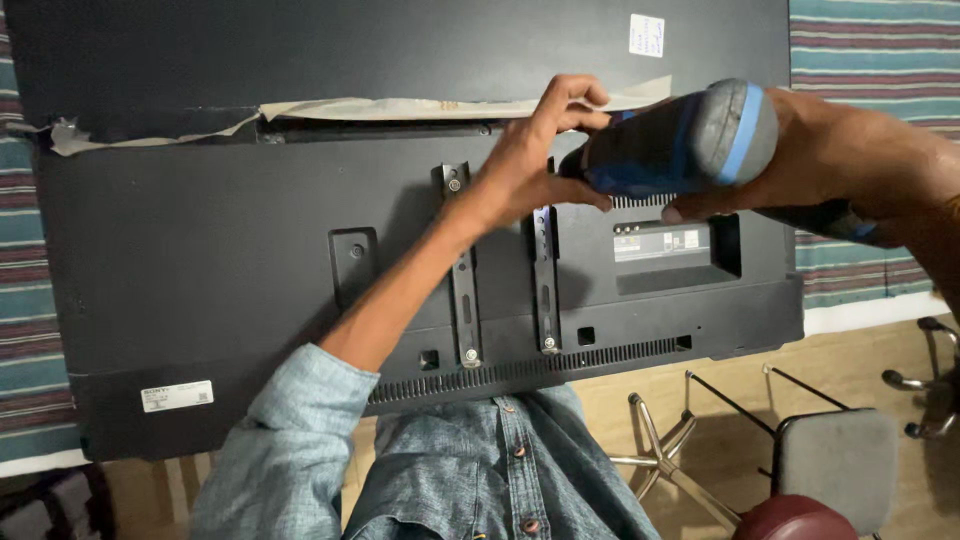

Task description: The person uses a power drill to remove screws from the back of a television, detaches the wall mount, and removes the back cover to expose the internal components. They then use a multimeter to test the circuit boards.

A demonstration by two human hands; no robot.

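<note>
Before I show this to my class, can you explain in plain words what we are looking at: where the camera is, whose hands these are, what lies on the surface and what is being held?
There is one picture, taken by a camera worn on a person's head, looking down at their own two bare hands. No machine is involved. A large flat black television lies face down, its back panel up, on a striped cloth. Two metal mounting brackets are screwed upright onto the panel, and a strip of torn tape runs across it. The right hand grips a blue and grey electric screwdriver, pointed at the top of the right bracket. The left hand steadies the tool's tip with its fingers. Below the panel's edge you see the person's denim shirt and a chair.
</note>
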